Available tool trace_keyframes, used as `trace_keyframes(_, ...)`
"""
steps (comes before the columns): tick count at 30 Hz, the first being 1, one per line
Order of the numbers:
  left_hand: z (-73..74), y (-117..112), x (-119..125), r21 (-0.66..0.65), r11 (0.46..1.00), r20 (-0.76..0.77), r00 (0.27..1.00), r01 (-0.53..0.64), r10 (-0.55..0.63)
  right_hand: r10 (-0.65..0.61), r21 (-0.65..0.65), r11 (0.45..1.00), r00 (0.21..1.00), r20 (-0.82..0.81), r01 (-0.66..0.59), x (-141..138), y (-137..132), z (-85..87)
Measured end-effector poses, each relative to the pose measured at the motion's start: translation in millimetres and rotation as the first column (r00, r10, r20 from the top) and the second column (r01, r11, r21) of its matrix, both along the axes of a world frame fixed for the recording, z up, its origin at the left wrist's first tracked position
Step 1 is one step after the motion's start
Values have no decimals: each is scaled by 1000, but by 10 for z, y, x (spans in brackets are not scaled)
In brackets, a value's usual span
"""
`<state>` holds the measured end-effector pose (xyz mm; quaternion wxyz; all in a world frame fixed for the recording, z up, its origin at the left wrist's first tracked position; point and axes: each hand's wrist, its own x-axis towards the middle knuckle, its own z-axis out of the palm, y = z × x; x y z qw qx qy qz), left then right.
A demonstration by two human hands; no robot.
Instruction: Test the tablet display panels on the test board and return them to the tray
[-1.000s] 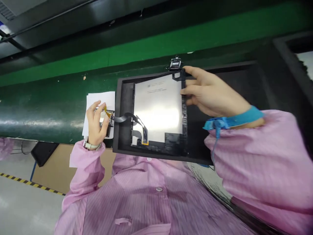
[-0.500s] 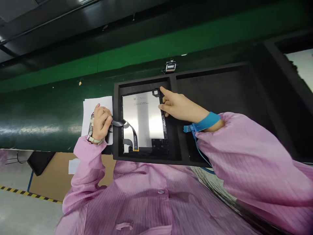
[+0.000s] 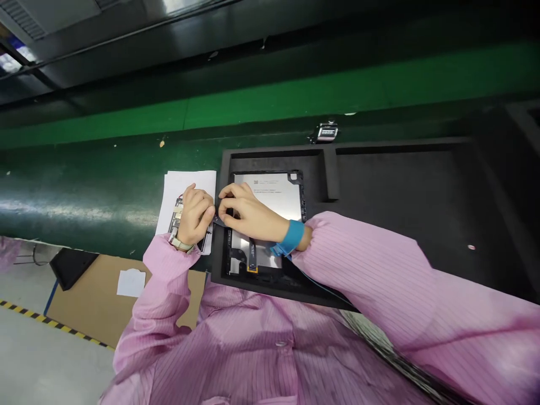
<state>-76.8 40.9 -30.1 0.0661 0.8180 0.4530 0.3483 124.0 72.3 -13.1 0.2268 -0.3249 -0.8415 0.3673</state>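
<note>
My left hand point(image 3: 196, 216) is closed, fingers curled and thumb bent in, over a circuit board point(image 3: 176, 215) that lies on white paper sheets point(image 3: 169, 194). A black ribbon cable point(image 3: 218, 221) emerges beside its thumb. From the right, my right hand point(image 3: 248, 212) reaches across with bent fingers, the tips pinched at that cable, close to my left thumb. Under my right hand is a tablet display panel point(image 3: 274, 198), silver back up, in a black foam tray point(image 3: 225, 169). Another strip of flat cable point(image 3: 252, 256) with an orange end lies on the panel. The board's connector is hidden.
A small metallic device point(image 3: 327, 132) stands behind the tray on the green bench point(image 3: 126, 185). The tray's larger recess point(image 3: 392, 197) extends right. A blue wrist strap point(image 3: 291, 239) with a cord is on my right wrist. Cardboard point(image 3: 90, 298) lies below the bench at left.
My right hand has moved left from the panel's upper right corner to the ribbon cable beside my left hand. My left hand stays over the board. The whole view has shifted.
</note>
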Motion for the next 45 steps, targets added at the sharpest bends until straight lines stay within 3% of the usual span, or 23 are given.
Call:
trace_keyframes(5, -21, -44, 3, -17, 999, -46, 998, 37, -38, 2, -9, 1000, 999, -52, -2, 62, -78, -62)
trace_keyframes(13, -91, -108, 89, -89, 996, -129, 991, 21, -33, -110, 37, 993, 992, -56, 113, 22, -210, -214)
trace_keyframes(21, -78, -130, 78, -17, 1000, -98, 995, 3, -4, -115, -23, 993, 992, -44, 114, 13, -231, -266)
trace_keyframes(25, -73, -118, 82, 23, 1000, -20, 1000, 7, -7, -47, -76, 996, 998, -35, 45, -12, -182, -232)
trace_keyframes(28, -135, -74, 9, 8, 984, 152, 972, -180, 176, -27, -83, 996, 999, -36, 23, 24, -117, -145)
trace_keyframes(31, -211, -15, -155, 33, 859, 391, 797, -512, 460, -83, -51, 995, 996, -35, 81, 171, -9, -33)
trace_keyframes(33, -203, -27, -233, 22, 783, 499, 686, -621, 530, -176, -12, 984, 984, -32, 176, 339, 93, 19)
trace_keyframes(35, -113, -138, -203, 11, 763, 556, 638, -646, 533, -285, 38, 957, 958, -20, 286, 537, 206, 29)
trace_keyframes(37, 38, -364, -42, -6, 814, 546, 680, -581, 489, -365, 88, 928, 931, 12, 363, 718, 303, -5)
trace_keyframes(40, 234, -800, 330, -177, 943, 364, 871, -282, 329, -393, 146, 914, 915, 87, 379, 860, 364, -89)
trace_keyframes(41, 258, -924, 446, -270, 935, 171, 945, -228, 280, -390, 162, 914, 914, 110, 371, 865, 363, -110)
trace_keyframes(42, 255, -1019, 544, -301, 928, 36, 970, -218, 239, -386, 177, 915, 913, 130, 362, 855, 356, -121)
trace_keyframes(45, 124, -1118, 702, -287, 930, -158, 968, -231, 192, -399, 203, 909, 901, 172, 364, 774, 346, -86)
